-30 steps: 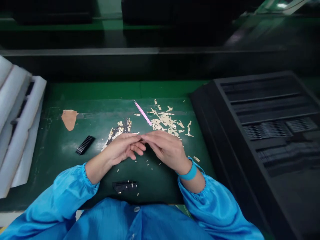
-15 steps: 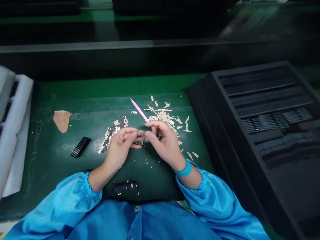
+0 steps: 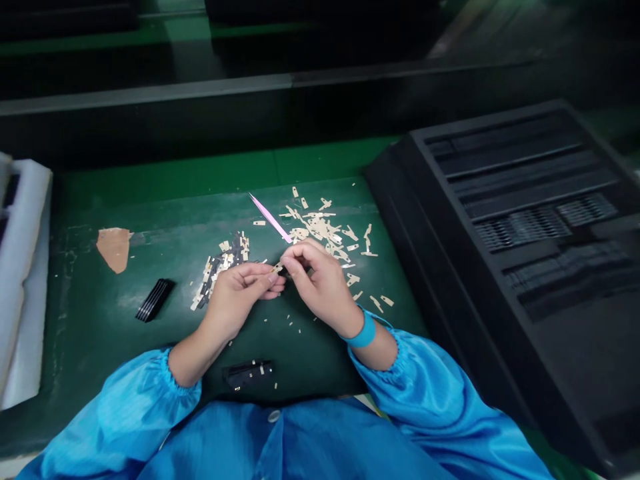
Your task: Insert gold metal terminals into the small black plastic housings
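Between thumb and fingers, my left hand [image 3: 243, 290] pinches a small flat cream-coloured piece [image 3: 278, 267]. My right hand [image 3: 320, 283] is closed at the piece's other end, thumb and forefinger meeting there; what lies between those fingertips is partly hidden. A teal band [image 3: 364, 331] circles the right wrist. Beyond the right hand spreads a loose heap of cream flat pieces [image 3: 323, 229]. Pink tweezers [image 3: 271, 219] lie at its left side, points facing away. Left of my left hand is a pile of mixed black and cream strips [image 3: 220, 267].
A large black tray [image 3: 400, 193] with slotted parts stands on the right. White foam [image 3: 27, 280] borders the left. A brown paper scrap [image 3: 114, 250], a stack of black strips [image 3: 155, 300] and a black part with small tabs [image 3: 249, 375] lie on the green mat [image 3: 95, 320].
The view has shifted slightly. My fingertips have turned so the cream piece shows more plainly between the hands, and the left fingers have curled in closer.
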The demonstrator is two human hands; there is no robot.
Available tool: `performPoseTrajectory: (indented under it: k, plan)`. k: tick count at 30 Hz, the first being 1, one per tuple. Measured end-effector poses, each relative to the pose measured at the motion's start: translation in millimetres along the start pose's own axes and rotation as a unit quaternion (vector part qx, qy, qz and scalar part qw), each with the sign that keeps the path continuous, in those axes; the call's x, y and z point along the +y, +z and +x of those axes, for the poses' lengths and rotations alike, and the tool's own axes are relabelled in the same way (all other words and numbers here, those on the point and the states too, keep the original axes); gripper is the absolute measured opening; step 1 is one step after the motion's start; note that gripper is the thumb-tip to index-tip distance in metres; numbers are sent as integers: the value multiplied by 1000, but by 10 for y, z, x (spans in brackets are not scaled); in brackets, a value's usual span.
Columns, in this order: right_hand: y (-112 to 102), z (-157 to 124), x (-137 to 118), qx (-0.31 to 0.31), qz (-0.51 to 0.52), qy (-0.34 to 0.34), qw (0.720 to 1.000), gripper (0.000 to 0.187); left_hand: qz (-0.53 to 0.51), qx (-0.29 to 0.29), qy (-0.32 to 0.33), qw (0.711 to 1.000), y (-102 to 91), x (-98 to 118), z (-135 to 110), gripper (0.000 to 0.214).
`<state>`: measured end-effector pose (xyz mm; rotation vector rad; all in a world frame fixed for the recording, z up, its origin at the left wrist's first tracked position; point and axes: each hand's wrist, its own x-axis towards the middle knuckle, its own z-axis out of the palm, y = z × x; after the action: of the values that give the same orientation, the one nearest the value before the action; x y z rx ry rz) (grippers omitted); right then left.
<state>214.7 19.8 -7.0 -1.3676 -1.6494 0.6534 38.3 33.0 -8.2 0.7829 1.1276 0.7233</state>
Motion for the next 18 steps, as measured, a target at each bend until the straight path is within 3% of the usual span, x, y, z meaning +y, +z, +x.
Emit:
performPoseTrajectory:
  k: [3, 6, 12, 15, 18]
  plan:
    - [-18, -22, 0, 31, -79, -88, 993, 18, -5, 27, 12, 1000, -9, -6, 7, 36]
    - [-26, -29, 30, -23, -150, -151, 977, 19, 22, 35, 41, 998, -14, -16, 4, 34]
    - [-29, -4, 99, -83, -170, -163, 968, 23, 178, 46, 141, 973, -39, -21, -28, 25]
    - [-36, 3, 104, -90, -156, -158, 971, 23, 284, 56, 197, 937, -64, 5, -41, 21]
    - [-39, 1, 96, -72, -162, -177, 968, 23, 398, 66, 273, 874, -88, 34, -45, 16]
